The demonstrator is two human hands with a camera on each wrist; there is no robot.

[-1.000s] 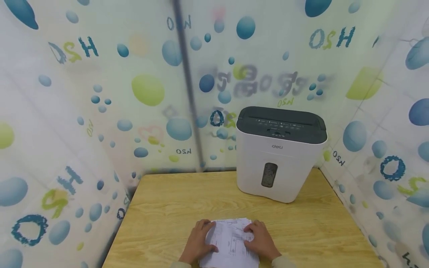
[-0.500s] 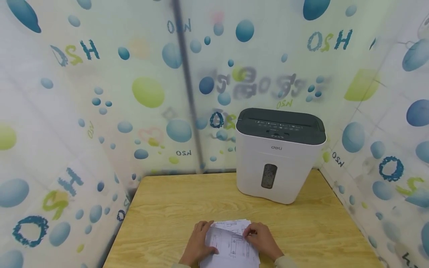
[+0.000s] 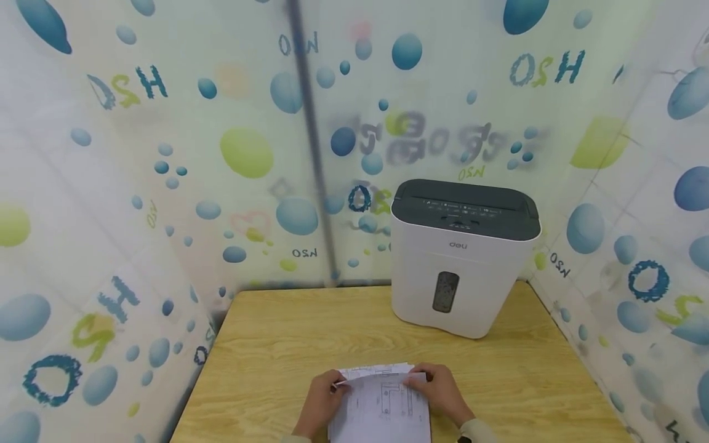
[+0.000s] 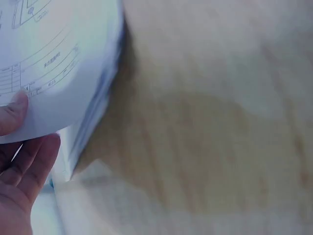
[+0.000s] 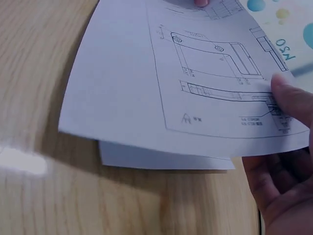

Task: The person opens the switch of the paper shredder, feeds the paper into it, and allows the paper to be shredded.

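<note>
A sheet of paper printed with line drawings is lifted at its far edge, over a stack of papers. My left hand pinches the sheet's far left corner. In the left wrist view the thumb lies on top and the fingers are beneath. At the far right corner my right hand pinches the same sheet, its thumb over the drawing. The sheet bows upward, and the stack shows under it in the right wrist view.
A white paper shredder with a dark top stands at the back right of the wooden table. Curtains with blue and green spots hang close behind the table and on both sides.
My right hand has raised the sheet's far right corner off the stack. The left hand has moved from the stack's left side to pinch the sheet's far left corner.
</note>
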